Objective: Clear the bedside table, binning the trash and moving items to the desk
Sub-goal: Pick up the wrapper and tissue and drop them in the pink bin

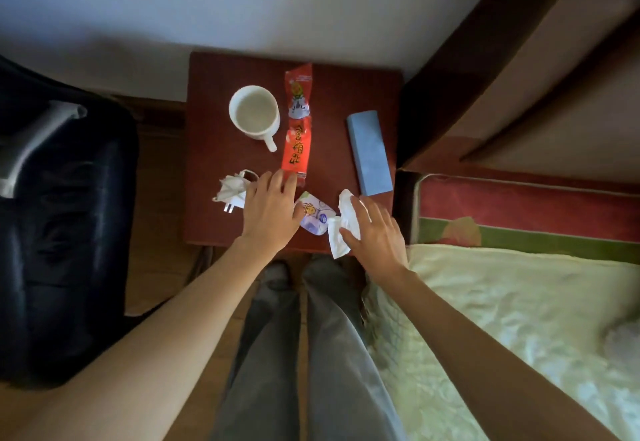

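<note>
Both bare forearms extend forward from the lower frame edge, converging slightly. Left hand (270, 210): palm down, fingers straight and slightly spread, thumb out to the right. Right hand (375, 231): palm down, fingers apparently curled in a pinch with the thumb; the grip is partly hidden.

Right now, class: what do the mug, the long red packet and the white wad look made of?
Mug: likely glazed ceramic, white, thick-walled.
Red packet: glossy printed plastic film, crinkled.
White wad under the right hand: soft tissue paper, matte, crumpled.
</note>
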`<state>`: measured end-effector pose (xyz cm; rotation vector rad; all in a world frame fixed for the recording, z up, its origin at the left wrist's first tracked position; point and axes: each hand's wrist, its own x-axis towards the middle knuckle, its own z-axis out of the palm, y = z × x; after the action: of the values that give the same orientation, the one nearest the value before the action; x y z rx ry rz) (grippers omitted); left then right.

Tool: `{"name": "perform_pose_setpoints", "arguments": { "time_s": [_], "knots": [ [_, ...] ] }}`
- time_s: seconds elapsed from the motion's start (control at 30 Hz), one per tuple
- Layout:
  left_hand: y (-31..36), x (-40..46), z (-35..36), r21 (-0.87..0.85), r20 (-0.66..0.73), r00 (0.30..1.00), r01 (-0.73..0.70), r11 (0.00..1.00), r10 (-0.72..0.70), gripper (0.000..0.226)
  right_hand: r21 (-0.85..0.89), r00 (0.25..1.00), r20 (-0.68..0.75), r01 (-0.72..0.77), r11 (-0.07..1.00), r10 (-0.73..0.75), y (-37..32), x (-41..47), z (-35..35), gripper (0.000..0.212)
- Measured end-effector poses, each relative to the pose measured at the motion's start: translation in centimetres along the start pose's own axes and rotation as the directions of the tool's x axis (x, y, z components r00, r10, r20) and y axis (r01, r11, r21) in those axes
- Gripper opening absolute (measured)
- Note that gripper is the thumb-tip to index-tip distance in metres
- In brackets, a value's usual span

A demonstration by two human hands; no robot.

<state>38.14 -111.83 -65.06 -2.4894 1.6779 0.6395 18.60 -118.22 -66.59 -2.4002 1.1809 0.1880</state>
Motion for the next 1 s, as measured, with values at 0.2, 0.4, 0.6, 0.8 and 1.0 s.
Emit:
{"name": "perform_pose_setpoints", "arguments": {
  "time_s": [0.2,0.4,0.6,0.8,1.0],
  "knots": [
    [0.2,0.8,2.9,-0.035,-0.057,0.998,0.014,0.999,-0.016,0.054,0.024,0.996,-0.075,-0.036,0.999,0.038,0.5,1.1,3.6,0.059],
    [0.7,2.7,3.4,-0.061,-0.109,0.994,0.022,0.998,-0.029,0.061,0.049,0.959,-0.284,-0.013,0.999,0.027,1.4,1.7,4.3,0.038],
    [1.3,5.0,3.3,-0.162,-0.145,0.981,0.102,0.982,-0.126,0.070,0.105,0.926,-0.375,-0.007,0.994,0.046,1.6,1.5,3.3,0.017],
    [1.7,7.2,3.3,-0.209,-0.099,0.961,0.233,0.950,-0.257,0.083,0.183,0.882,-0.470,0.050,0.982,0.043,0.9,1.7,0.8,0.022],
    [3.2,7.5,3.9,-0.347,-0.191,0.921,0.261,0.901,-0.340,0.068,0.261,0.910,-0.391,-0.036,0.965,0.140,1.8,1.2,0.9,0.024]
  ]
}}
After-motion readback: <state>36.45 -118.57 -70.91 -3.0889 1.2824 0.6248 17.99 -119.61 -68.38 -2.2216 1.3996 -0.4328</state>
